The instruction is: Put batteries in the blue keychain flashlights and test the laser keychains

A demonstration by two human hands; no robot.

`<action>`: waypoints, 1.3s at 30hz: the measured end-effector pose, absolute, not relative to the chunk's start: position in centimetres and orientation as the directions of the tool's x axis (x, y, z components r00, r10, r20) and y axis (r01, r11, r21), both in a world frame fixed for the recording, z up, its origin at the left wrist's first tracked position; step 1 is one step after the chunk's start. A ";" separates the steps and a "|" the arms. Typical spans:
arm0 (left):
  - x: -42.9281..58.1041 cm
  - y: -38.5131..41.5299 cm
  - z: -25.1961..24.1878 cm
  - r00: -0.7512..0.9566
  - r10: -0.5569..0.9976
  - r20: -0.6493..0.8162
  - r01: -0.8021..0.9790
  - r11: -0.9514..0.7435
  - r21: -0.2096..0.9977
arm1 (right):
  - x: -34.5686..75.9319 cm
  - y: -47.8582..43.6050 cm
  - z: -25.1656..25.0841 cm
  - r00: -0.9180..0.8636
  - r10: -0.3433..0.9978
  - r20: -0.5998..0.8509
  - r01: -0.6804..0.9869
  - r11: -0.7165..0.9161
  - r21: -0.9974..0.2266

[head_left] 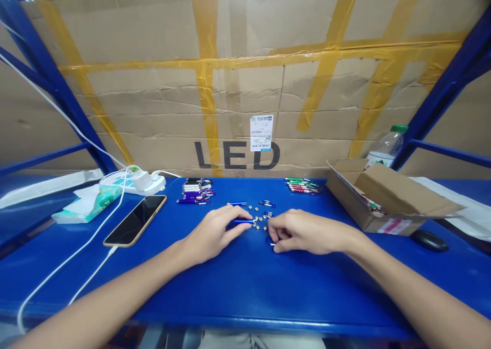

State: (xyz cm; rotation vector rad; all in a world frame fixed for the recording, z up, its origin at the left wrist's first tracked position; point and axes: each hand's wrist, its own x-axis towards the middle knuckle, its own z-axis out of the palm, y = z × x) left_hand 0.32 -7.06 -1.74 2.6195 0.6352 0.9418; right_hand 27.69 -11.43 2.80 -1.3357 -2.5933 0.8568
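Note:
My left hand [215, 230] grips a shiny blue metal tube [244, 221] between thumb and fingers, its silver end pointing right. My right hand [298, 231] is curled with thumb and fingertips pinched at a small blue carabiner clip [270, 242], partly hidden by the fingers. Several small round silver button cells [258, 219] lie scattered between my hands. A second blue tube [237, 203] rests just beyond my left fingers. Beyond the cells is another blue clip piece [267, 204], and one more blue clip [268, 214] sits close to my right fingertips.
Rows of small pen-like pieces with clips, black to purple [196, 190] at left and green and red [302, 185] at right, lie at the back. A phone [135, 221], power strip [153, 185] and tissue pack [88, 204] are left; an open carton [399, 195], mouse [429, 240] and bottle [387, 144] right.

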 end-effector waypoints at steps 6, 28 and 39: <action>0.5 -7.0 -1.4 0.645 0.627 0.437 0.311 -0.738 0.599 | 26.7 -12.3 2.4 -0.664 0.726 -0.181 0.689 0.500 -0.525; 0.7 -8.1 -0.8 0.681 0.708 0.186 0.312 -0.510 0.801 | 26.2 -10.2 -0.4 -0.474 0.858 0.197 0.174 0.310 -0.935; 0.5 -7.8 -1.2 0.660 0.728 0.187 0.335 -0.507 0.794 | 25.4 -10.6 -0.8 -0.478 0.865 0.152 0.092 0.222 -0.971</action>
